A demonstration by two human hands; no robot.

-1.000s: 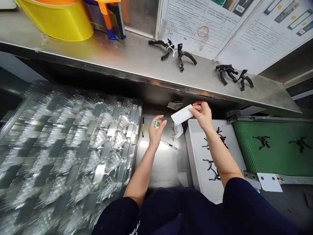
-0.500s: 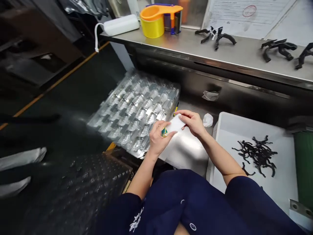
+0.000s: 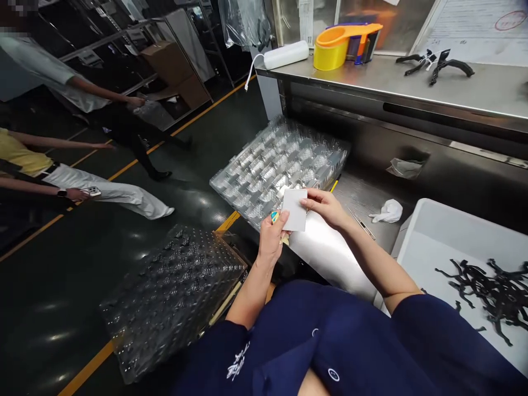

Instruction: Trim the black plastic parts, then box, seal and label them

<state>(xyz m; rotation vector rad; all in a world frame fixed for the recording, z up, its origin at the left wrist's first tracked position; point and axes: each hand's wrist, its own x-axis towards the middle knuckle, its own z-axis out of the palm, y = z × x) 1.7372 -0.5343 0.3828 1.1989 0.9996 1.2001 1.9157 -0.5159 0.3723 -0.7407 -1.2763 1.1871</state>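
Note:
A small white rectangular card (image 3: 295,212) is held up between both hands in front of my chest. My left hand (image 3: 270,236) grips its left edge, thumb on the face. A little blue, yellow and white piece (image 3: 274,216) shows by the left fingers; I cannot tell what it is. The fingers and thumb of my right hand (image 3: 328,209) pinch the card's upper right edge. Behind the hands lies a clear plastic moulded tray (image 3: 247,165) with many pockets. Tweezers (image 3: 362,224) rest on the metal bench right of my right hand.
A white bin (image 3: 421,247) at right holds black branched parts (image 3: 490,291). Crumpled white cloth (image 3: 388,211) lies beside it. The metal shelf (image 3: 495,93) carries a yellow tape roll (image 3: 330,56) and a white device (image 3: 286,55). Dark trays (image 3: 177,286) stand lower left. Two people walk at left.
My view has swung left, bringing the walking people into sight. The white card has turned more upright, its broad face now toward me. Both hands still hold it.

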